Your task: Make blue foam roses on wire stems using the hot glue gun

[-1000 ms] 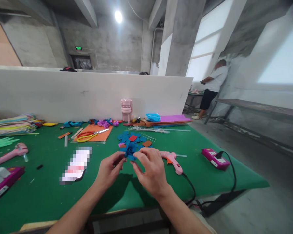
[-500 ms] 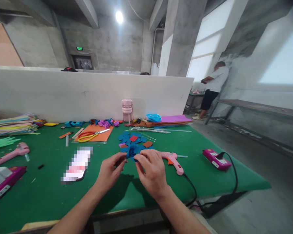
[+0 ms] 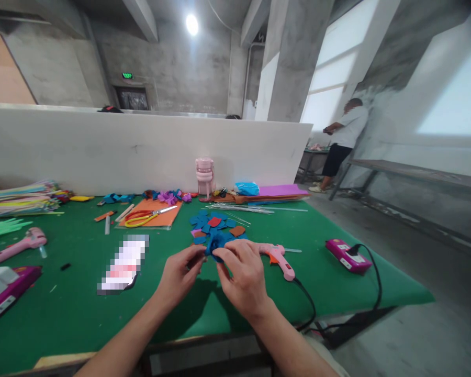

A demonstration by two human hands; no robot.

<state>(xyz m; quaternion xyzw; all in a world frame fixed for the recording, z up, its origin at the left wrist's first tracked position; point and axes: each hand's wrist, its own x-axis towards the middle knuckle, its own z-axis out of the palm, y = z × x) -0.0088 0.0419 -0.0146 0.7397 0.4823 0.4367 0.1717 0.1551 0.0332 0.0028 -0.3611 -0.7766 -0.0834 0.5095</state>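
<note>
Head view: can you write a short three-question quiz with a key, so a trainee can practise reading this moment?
1. True or false: the scissors rest on the orange sheet.
2. Multiple choice: what do the left hand and the right hand hold between them?
A) the pink bottle
B) a curled blue piece
C) the purple power strip
3. Fill in the missing word: the glue gun beside the right hand is pink, but its trigger is ____.

Key: 1 true; 2 B; 3 orange.
</note>
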